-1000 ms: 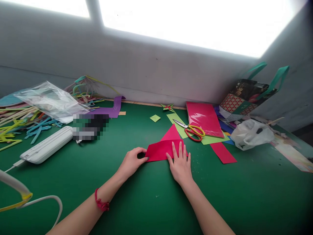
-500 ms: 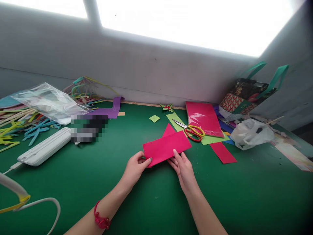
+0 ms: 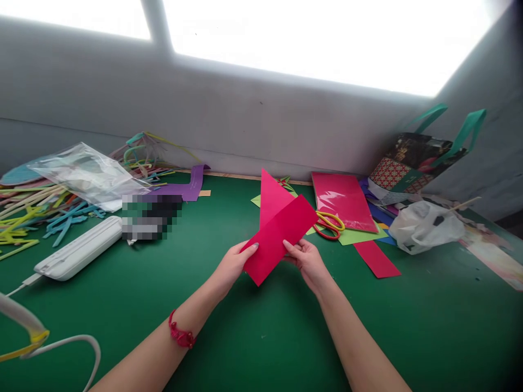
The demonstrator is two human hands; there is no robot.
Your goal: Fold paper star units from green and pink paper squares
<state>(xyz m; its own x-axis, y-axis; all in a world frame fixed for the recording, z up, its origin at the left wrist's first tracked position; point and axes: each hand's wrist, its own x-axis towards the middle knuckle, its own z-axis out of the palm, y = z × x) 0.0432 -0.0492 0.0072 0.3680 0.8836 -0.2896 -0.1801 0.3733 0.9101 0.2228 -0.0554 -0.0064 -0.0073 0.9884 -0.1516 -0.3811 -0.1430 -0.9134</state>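
Between my two hands is a sheet of red paper (image 3: pixel 281 234), folded so that a triangular part points up behind a slanting rectangular band. My left hand (image 3: pixel 232 267) pinches its lower left edge, thumb on top. On the right edge, my right hand (image 3: pixel 308 261) grips the paper with the thumb in front and fingers behind. Scissors with red and yellow handles (image 3: pixel 330 224) lie just beyond the paper, their blades hidden by it. A folded green paper piece (image 3: pixel 255 201) and a green and red paper star (image 3: pixel 285 182) are partly covered behind it.
A red paper pack (image 3: pixel 343 198) and a red strip (image 3: pixel 378 260) lie right. Further right are a white plastic bag (image 3: pixel 425 226) and a patterned gift bag (image 3: pixel 408 163). At left are a white power strip (image 3: pixel 79 247), colourful strips (image 3: pixel 24 218) and a clear plastic bag (image 3: pixel 92 174).
The red paper has turned counterclockwise and tilted up, so more of its triangular part shows. My right hand's grip has shifted on the right edge. The view has moved slightly.
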